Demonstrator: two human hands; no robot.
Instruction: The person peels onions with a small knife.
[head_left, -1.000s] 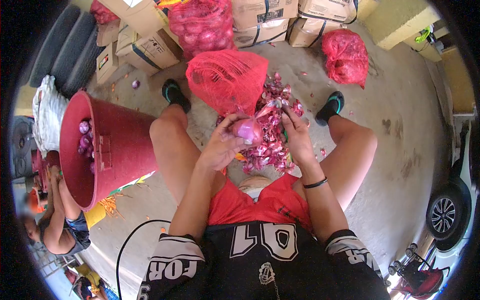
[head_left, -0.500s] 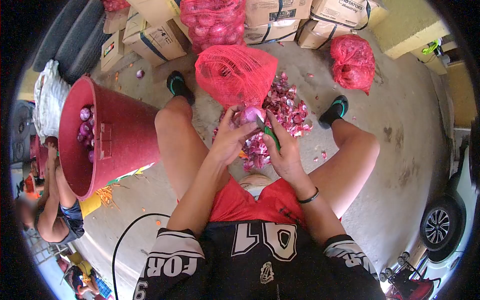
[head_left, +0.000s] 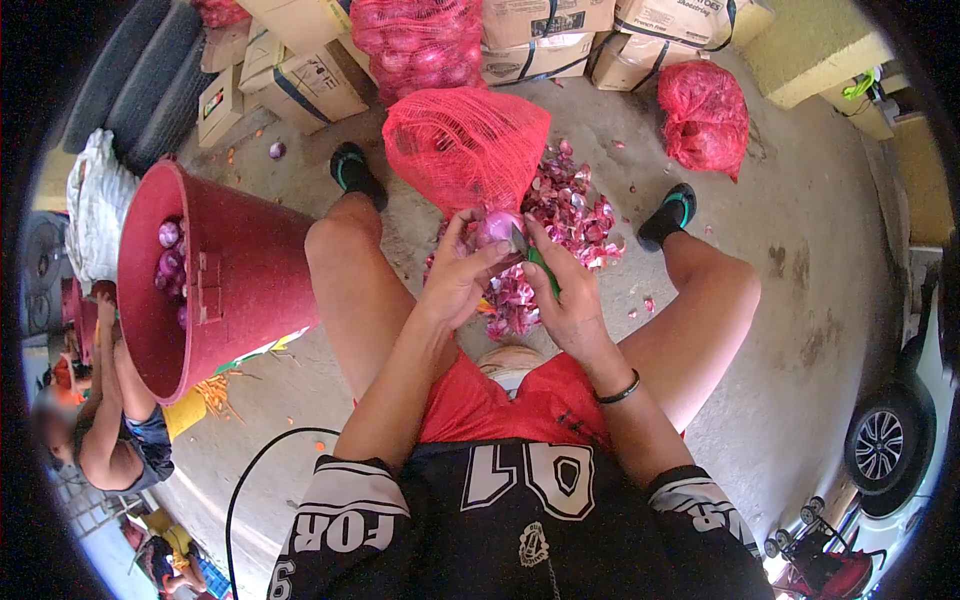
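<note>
In my left hand (head_left: pixel 455 272) is a purple onion (head_left: pixel 495 229), gripped between thumb and fingers. My right hand (head_left: pixel 568 292) is wrapped round the green handle of a small knife (head_left: pixel 541 268), its blade against the onion's right side. A heap of red onion skins (head_left: pixel 575 205) lies on the floor beneath and beyond both hands. Just past the onion sits a red mesh sack (head_left: pixel 465 135). To the left, a large red tub (head_left: pixel 240 275) leans towards me with several peeled onions (head_left: pixel 171 262) inside.
Behind the mesh sack stand a full sack of onions (head_left: pixel 420 45) and cardboard boxes (head_left: pixel 545 55). Another red sack (head_left: pixel 703 120) lies at the far right. A co-worker (head_left: pixel 110 430) sits at the left near orange peelings (head_left: pixel 217 395). A car wheel (head_left: pixel 880 450) shows at the right edge.
The knife blade has shifted slightly against the onion, and my hands stay nearly in place. The whole view has moved a little.
</note>
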